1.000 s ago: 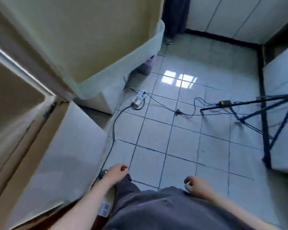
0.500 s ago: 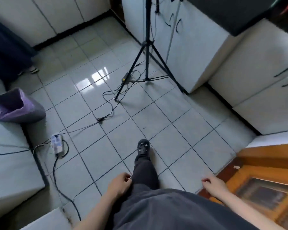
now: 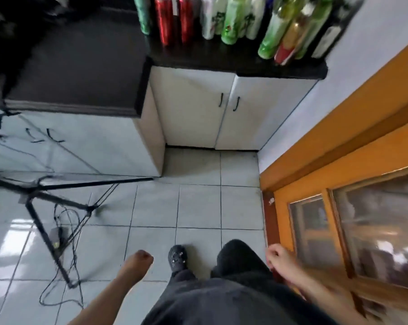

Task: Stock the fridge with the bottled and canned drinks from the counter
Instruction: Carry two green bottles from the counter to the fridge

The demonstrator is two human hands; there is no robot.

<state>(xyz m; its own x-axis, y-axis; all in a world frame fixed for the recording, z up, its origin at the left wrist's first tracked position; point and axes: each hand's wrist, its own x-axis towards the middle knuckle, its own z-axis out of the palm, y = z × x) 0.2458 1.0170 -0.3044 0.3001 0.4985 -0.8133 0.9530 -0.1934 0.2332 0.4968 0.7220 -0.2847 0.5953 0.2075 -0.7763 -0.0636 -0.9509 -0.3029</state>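
Your left grip (image 3: 139, 259) and right grip (image 3: 278, 256) hang loosely curled and empty, ready to fetch. The drinks (image 3: 233, 22) stand clustered on the table (image 3: 198, 57), well ahead of both.

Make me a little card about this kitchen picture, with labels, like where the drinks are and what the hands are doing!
Place: kitchen with a tiled floor
Drinks: red cans, green and white bottles and glass bottles, all standing on the black counter
Under the counter: white cabinet doors, closed
Left hand: loosely curled, holding nothing
Right hand: loosely curled, holding nothing
On the left: black tripod
On the right: orange wooden frame with glass panes
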